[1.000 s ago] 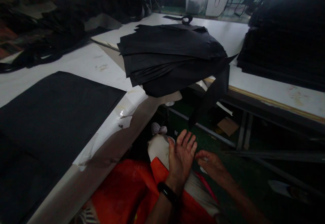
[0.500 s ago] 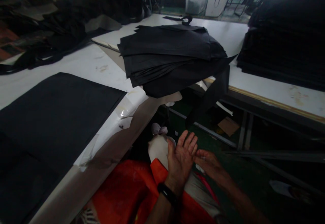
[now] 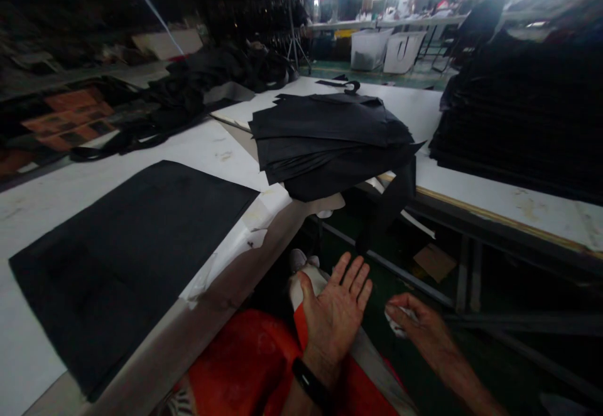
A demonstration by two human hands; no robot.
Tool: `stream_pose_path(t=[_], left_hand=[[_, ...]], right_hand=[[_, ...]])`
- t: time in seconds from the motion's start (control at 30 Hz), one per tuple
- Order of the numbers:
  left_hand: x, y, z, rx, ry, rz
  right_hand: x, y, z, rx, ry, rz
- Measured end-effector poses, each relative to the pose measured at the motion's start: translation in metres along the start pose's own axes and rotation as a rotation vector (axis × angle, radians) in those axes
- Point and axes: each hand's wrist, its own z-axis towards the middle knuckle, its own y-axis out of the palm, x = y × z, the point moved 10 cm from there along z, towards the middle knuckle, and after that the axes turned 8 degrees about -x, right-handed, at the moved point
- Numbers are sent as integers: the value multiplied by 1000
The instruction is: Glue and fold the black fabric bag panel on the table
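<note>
My left hand [image 3: 336, 315] is held palm up above my lap, fingers spread, with nothing in it. A dark band [image 3: 311, 383] circles that wrist. To its right, my right hand [image 3: 419, 325] is closed on a small crumpled white piece [image 3: 399, 320], which looks like tissue or cloth; its exact kind is unclear. The two hands are apart. Left of them, a flat black sheet of material [image 3: 136, 252] lies on the white table [image 3: 188, 152]. Ahead, a fanned stack of black sheets [image 3: 325, 127] rests across the table corner, one strip hanging over the edge.
A tall pile of black material [image 3: 518, 127] stands on the right-hand table. Black straps and pieces [image 3: 198, 89] are heaped at the back left. White bins [image 3: 370, 50] stand on the floor beyond. Metal legs and a cardboard piece [image 3: 434, 262] show beneath the right table.
My right hand has moved right, away from my left palm, with the white piece in it. My left hand stays open. The view has tilted up, showing more of the room.
</note>
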Motion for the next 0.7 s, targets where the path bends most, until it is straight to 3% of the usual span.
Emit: stream_pose_path(t=[0.1,0.23,0.3,0.37,0.43,0.53,0.63,0.7], left_hand=[[8,23,-7,-58,29,55],[7,47,-19,-105,31,109],[2,59,-29,-121,15,120],[-2,73,-42,-145,0,140],[-4,88,-57,-190,-13,170],[4,102,-75,-259,13,204],[19,104,-85,-275,110,217],[25,103,-91,-271,164,229]], right_hand=[[-40,8,-20,15,-215,-74],[-134,69,-73,-67,-833,-386],[-168,87,-82,-34,-1043,-518],[-190,72,-63,116,-1039,-589],[-205,39,-38,241,-951,-588],[-217,9,-33,311,-875,-548],[-216,26,-66,234,-866,-413],[-217,70,-88,-41,-963,-335]])
